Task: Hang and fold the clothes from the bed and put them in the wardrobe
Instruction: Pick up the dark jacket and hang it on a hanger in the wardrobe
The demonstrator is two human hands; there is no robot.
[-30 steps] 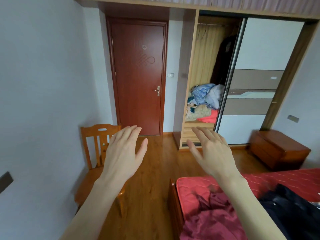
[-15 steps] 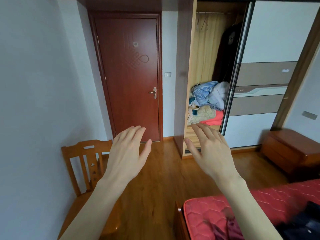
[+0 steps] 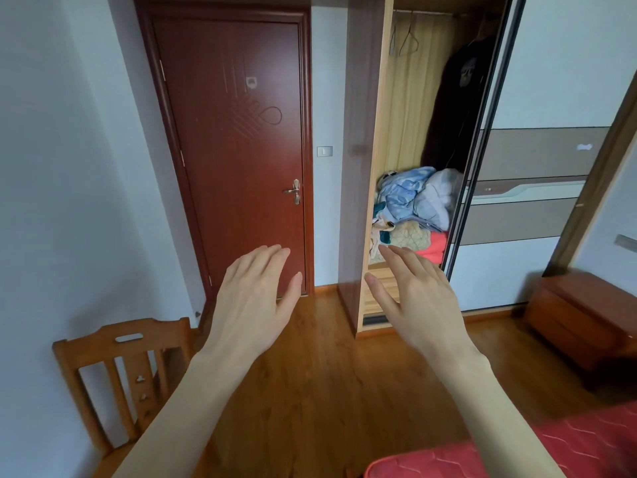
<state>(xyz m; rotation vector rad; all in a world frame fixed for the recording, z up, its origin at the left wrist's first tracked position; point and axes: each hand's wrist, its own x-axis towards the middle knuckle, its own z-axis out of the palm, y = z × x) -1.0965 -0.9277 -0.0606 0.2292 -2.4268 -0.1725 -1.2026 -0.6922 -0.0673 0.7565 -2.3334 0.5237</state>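
Both grips, left hand (image 3: 255,298) and right hand (image 3: 418,298), spread, empty; wardrobe (image 3: 413,139) nearer than before

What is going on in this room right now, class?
A person stands facing an open wardrobe, both arms stretched forward. The left hand and right hand are open and hold nothing. Inside the wardrobe, a heap of bedding and clothes sits below empty hangers and a hanging dark garment. A corner of the red bed shows, with no clothes in view.
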